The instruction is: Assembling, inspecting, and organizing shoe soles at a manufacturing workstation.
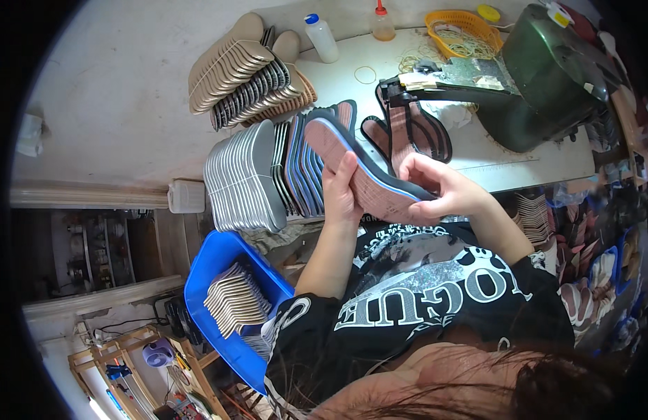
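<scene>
A shoe sole [327,142], with a pinkish-brown face and a dark, blue-lined edge, is held tilted over the front of the table between both hands. My left hand [342,190] grips its left side, thumb lying on the pinkish face. At the other end, my right hand [443,190] pinches the sole's edge between thumb and fingers. Just beyond, several black-edged pinkish pieces [434,136] lie beneath the arm of a dark green sewing machine [524,105]. Close to my left hand, a row of blue-grey and dark soles [306,168] stands stacked on edge.
Tied bundles of silver soles [243,178] and beige soles [229,66] line the table's left side. At the back are a blue-capped bottle [322,38], a red-tipped squeeze bottle [383,24] and a yellow basket [446,19] of rubber bands. A blue bin [205,280] holds more soles at lower left.
</scene>
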Motion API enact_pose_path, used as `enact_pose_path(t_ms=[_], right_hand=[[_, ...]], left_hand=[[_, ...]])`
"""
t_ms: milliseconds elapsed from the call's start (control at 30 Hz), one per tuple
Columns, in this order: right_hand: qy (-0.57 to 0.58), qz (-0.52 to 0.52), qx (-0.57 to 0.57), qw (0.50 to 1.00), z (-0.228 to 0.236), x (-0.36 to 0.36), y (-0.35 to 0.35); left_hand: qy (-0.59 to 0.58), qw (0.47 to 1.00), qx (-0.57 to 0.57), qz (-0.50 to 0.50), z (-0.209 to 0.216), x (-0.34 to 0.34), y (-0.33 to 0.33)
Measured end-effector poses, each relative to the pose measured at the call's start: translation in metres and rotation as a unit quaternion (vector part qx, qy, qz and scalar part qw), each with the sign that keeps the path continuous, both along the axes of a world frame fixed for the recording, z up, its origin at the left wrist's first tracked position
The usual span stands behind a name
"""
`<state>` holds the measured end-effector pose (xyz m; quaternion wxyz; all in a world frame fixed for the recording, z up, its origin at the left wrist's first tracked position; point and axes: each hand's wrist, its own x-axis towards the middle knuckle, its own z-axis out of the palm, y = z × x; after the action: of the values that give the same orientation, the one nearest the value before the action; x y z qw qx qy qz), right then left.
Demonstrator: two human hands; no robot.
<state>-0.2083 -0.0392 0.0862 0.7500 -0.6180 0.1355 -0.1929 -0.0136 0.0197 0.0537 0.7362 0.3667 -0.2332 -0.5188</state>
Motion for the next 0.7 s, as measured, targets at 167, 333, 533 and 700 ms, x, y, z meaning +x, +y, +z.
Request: enact_pose_path(t_ms=[167, 333, 533, 700], right_hand=[[-0.080, 0.031, 0.253, 0.964, -0.023, 0.038, -0.013], [0.041, 0.124, 0.109, 0.985, -0.035, 0.034, -0.047], [0.116, 0.119, 0.061, 0.984, 0.005, 0.017, -0.055], [0.214, 0.049, -0.082, 0.972, 0.016, 0.013, -0.045]], left_hand=[[-0.061, 0.998, -0.026, 0.002, 0.012, -0.021, -0.016], [-0.131, 0.990, -0.040, 0.009, 0.009, -0.021, -0.022], [-0.166, 0.983, -0.053, -0.051, 0.029, -0.020, -0.031], [-0.299, 0.951, -0.028, -0.067, 0.039, -0.031, -0.035]])
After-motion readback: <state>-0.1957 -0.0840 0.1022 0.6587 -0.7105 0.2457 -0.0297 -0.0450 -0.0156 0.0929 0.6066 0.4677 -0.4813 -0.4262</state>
